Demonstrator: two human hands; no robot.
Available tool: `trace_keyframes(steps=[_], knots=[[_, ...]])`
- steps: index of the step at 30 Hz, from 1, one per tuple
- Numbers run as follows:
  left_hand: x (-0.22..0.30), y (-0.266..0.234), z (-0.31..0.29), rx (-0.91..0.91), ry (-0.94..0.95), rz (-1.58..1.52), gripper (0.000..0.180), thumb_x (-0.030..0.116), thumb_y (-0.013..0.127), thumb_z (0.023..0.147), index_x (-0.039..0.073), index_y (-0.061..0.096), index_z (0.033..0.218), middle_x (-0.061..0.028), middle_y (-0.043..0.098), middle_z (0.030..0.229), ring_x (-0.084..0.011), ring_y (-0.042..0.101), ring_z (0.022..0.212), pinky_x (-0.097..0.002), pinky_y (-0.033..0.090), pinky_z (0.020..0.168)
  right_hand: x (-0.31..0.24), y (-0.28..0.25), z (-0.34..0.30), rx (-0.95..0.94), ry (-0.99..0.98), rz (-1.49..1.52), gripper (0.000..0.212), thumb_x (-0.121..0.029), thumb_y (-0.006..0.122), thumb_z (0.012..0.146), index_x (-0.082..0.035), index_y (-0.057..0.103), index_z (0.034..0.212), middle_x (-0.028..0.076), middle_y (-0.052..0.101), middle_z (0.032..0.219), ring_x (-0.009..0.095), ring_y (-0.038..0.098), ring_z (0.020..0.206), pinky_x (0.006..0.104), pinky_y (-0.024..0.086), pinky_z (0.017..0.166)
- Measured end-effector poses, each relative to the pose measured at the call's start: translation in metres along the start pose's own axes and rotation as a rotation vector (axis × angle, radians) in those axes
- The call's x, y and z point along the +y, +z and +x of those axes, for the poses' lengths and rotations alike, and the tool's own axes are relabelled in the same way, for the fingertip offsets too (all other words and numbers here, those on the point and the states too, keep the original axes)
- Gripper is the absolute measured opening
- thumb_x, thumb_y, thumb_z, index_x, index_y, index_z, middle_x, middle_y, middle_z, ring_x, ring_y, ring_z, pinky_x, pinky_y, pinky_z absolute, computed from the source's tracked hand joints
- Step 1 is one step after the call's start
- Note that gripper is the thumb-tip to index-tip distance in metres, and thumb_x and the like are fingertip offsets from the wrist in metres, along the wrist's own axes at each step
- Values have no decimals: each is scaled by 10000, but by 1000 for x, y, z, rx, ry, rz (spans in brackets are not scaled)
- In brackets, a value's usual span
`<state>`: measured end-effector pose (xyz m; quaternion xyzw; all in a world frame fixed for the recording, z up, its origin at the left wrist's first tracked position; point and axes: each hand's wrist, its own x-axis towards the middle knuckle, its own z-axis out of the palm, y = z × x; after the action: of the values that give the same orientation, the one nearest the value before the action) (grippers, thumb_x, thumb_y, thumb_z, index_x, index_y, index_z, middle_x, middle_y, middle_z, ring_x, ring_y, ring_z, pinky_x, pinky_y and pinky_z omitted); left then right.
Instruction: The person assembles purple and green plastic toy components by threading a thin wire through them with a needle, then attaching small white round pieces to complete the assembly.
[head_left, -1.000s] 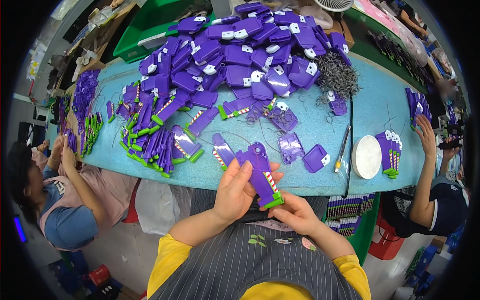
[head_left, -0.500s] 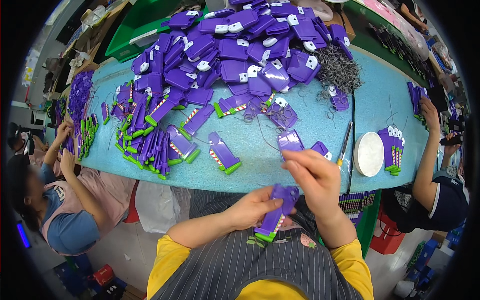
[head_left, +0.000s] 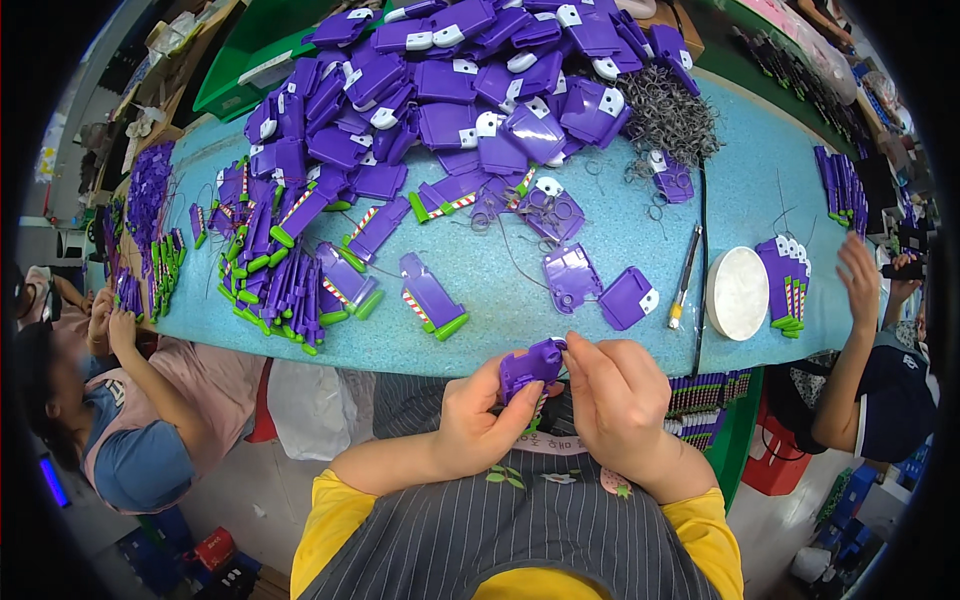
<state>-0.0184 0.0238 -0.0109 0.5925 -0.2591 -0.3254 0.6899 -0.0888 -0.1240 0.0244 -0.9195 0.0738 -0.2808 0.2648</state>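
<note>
My left hand (head_left: 474, 424) grips a purple plastic piece (head_left: 529, 366) just in front of my apron, thumb lying along it. A strip with slanted stripes shows at its lower part, partly hidden by my fingers. Thumb and forefinger of my right hand (head_left: 624, 400) are pinched together against the piece's upper right corner; whatever they hold is too small to make out. On the table beyond lie a purple piece with a green foot (head_left: 432, 297), a bare purple half-shell (head_left: 572, 279) and a purple plate with a white corner (head_left: 628, 299).
A heap of purple plates (head_left: 445, 90) fills the far middle. Grey wire springs (head_left: 668, 118) are piled right of it. A screwdriver (head_left: 685, 280), black cable (head_left: 702, 240) and white bowl (head_left: 738, 293) lie right; green-footed pieces (head_left: 290, 285) cluster left. Co-workers sit at both sides.
Both hands have come closer together, and the purple piece has been raised and tipped. My right fingers have moved down onto its corner. The co-worker's hand at right has dropped from the purple pieces.
</note>
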Motion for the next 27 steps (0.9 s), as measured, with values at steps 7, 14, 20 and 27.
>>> trace_keyframes(steps=[7, 14, 20, 27], knots=[[6, -1, 6, -25, 290, 503, 303, -21, 609, 796, -75, 523, 1082, -145, 649, 785, -220, 652, 625, -289, 500, 540, -3, -6, -3, -57, 89, 44, 223, 23, 661, 701, 42, 611, 917, 100, 521, 676, 246, 526, 556, 336, 424, 490], [12, -8, 12, -95, 410, 737, 359, -41, 619, 747, -99, 508, 1083, -147, 624, 755, -256, 623, 590, -313, 497, 533, -2, -6, 0, -64, 119, 131, 204, 9, 640, 738, 42, 606, 936, 116, 535, 714, 251, 521, 562, 327, 433, 505], [13, -11, 13, -268, 539, 704, 389, -32, 618, 726, -110, 482, 1082, -180, 608, 826, -283, 619, 646, -362, 498, 559, 16, -13, 7, -316, 260, 609, 90, -45, 576, 825, 22, 554, 881, 125, 523, 800, 227, 514, 639, 288, 432, 594], [33, -8, 5, -442, -151, -50, 276, 47, 523, 873, -6, 469, 1139, -187, 611, 989, -239, 646, 810, -333, 529, 696, 46, 6, 31, 149, 646, 973, 131, -52, 589, 830, -20, 518, 935, 21, 505, 832, 98, 499, 760, 234, 418, 646]])
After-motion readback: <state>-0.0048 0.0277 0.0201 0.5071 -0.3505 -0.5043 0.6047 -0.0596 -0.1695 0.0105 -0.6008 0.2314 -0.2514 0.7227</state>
